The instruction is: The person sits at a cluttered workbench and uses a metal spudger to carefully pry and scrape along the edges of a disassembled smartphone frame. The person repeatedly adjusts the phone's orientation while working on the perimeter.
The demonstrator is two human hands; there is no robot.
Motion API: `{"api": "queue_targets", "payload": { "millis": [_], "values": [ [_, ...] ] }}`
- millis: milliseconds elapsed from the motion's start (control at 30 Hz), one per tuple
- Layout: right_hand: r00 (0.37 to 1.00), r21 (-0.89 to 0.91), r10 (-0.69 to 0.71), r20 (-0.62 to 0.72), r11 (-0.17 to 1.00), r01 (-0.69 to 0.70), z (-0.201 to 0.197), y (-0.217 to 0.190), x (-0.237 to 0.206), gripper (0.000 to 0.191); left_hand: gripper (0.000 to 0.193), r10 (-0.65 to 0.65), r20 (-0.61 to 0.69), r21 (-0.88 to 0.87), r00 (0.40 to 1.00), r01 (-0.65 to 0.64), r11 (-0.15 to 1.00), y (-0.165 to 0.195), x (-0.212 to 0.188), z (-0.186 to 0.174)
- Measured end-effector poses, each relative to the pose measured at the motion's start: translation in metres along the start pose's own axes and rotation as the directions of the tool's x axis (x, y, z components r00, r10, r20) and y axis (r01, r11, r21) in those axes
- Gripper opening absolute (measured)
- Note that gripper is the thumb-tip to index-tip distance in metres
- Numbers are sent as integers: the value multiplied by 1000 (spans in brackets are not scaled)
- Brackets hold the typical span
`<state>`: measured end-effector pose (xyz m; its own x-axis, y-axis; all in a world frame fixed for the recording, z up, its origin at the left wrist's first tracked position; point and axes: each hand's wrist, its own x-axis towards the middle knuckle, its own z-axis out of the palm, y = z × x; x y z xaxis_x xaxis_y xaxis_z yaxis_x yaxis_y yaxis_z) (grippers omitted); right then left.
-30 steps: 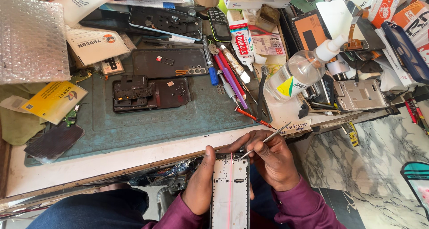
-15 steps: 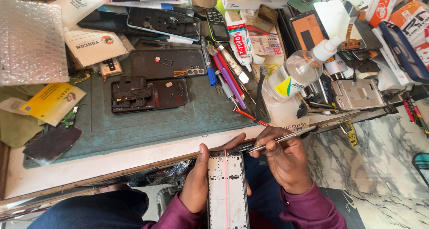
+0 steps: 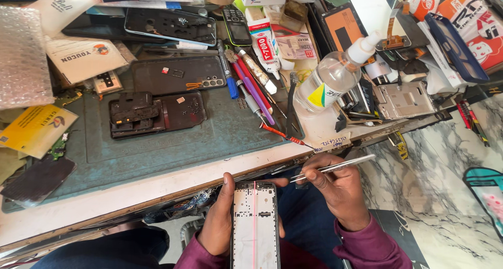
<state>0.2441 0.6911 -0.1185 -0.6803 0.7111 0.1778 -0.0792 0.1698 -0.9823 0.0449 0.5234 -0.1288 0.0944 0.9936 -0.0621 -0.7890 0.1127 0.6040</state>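
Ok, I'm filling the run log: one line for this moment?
left hand: holds phone frame | right hand: holds tweezers, tips near frame top | place: over lap, below bench edge

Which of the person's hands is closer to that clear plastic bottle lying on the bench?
The right hand, holding tweezers, sits below the clear bottle, off the bench edge. The left hand is farther, lower and to the left, gripping the phone frame.

The near strip of the green mat on the desk lies open. Behind it, phone back covers, pens and a clear bottle block the way.
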Motion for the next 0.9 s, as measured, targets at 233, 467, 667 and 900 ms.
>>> {"api": "queue_targets", "payload": {
  "millis": [233, 467, 667, 900],
  "values": [
    [993, -258, -98, 58, 960, 110, 1, -19, -6, 21, 101, -33, 29, -16, 999, 34, 999, -7, 3, -1],
    [973, -425, -123, 193, 884, 196, 10, -38, -8, 25, 102, -49, 12, -16, 999, 49, 999, -14, 3, -7],
    [969, -445, -111, 219, 873, 201, 5, -38, -12, 26, 104, -8, 6, 35, 1000, 8, 999, -13, 4, -7],
    [967, -188, -140, 212, 966, 180, 4, -30, -17, 44, 106, 52, -20, -21, 998, -52, 998, -8, 3, -2]
  ]
}}
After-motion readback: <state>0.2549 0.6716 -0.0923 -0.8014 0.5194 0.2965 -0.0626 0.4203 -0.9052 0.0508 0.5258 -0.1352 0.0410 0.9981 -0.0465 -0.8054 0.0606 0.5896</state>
